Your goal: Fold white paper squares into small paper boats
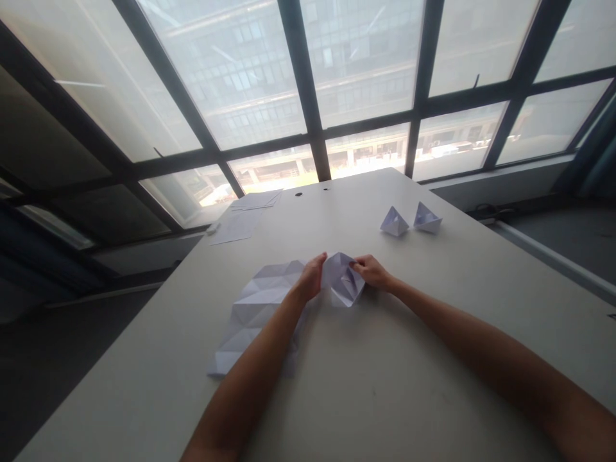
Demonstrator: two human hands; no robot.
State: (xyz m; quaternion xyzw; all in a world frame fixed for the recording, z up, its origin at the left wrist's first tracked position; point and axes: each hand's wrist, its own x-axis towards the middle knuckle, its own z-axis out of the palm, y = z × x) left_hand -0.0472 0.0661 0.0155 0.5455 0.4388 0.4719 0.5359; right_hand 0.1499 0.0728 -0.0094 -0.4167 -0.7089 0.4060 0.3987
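Between my two hands is a partly folded piece of white paper (339,262), with an open hollow facing me. My left hand (312,276) is closed on its left edge. At its upper right side, my right hand (371,271) pinches the paper between thumb and fingers. Just left of my left forearm lies a large creased sheet of white paper (262,298), its folds standing up in ridges; the forearm covers part of it.
Two folded paper boats (394,222) stand farther back on the right of the white table (385,359). Flat white sheets (238,226) lie at the back left, beside a small white object (213,228). Large windows rise behind the table's far edge.
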